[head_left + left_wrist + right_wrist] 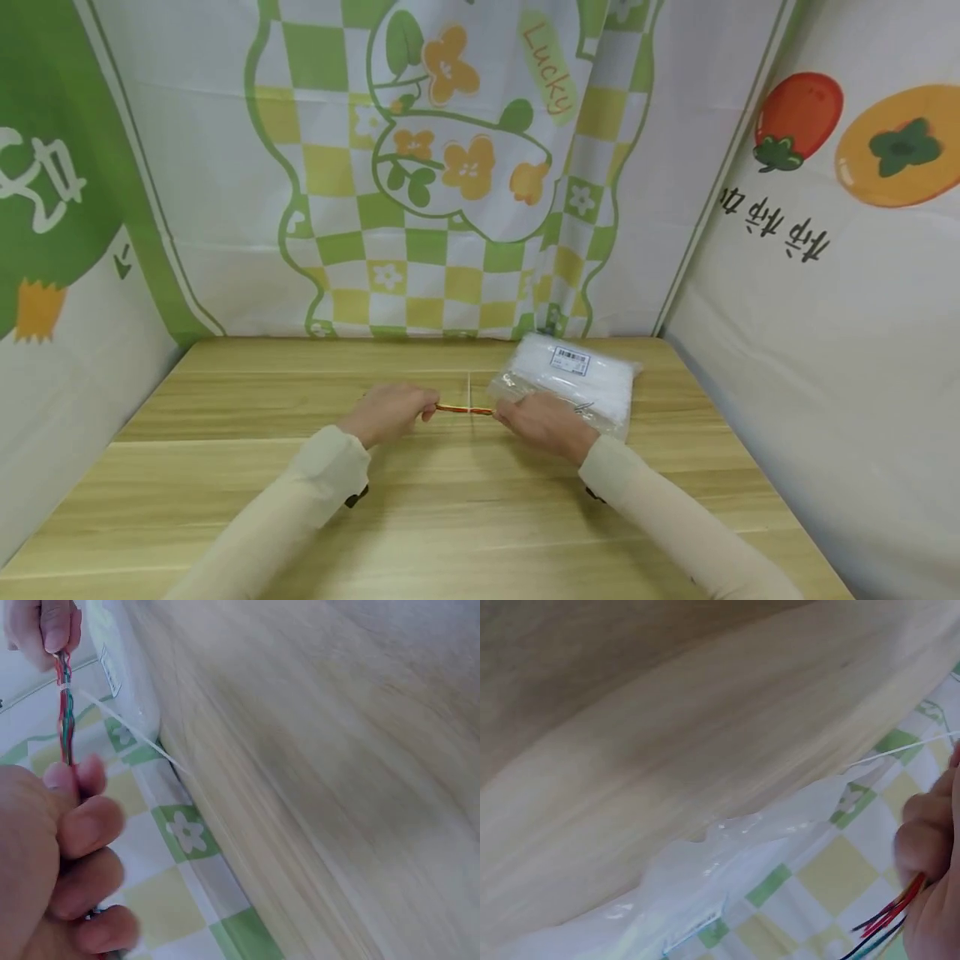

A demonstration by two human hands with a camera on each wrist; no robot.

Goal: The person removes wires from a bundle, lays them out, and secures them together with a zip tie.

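Note:
A thin bundle of coloured wires [456, 409], red, green and yellow among them, stretches between the two hands above the table. A white cable tie [469, 388] loops around its middle, and the long tail sticks out toward the far side. My left hand [392, 412] grips one end, fingers curled round it. At the other end my right hand [547, 423] pinches the bundle between thumb and fingers. Loose wire ends [891, 913] poke out of the right hand in the right wrist view. In the left wrist view the tie's head sits against the wires [66, 724].
A clear plastic bag [592, 379] with white contents and a barcode label lies at the table's far right, partly behind the right hand. The wooden table [465, 517] ends at a printed curtain [465, 275], with fabric walls on both sides.

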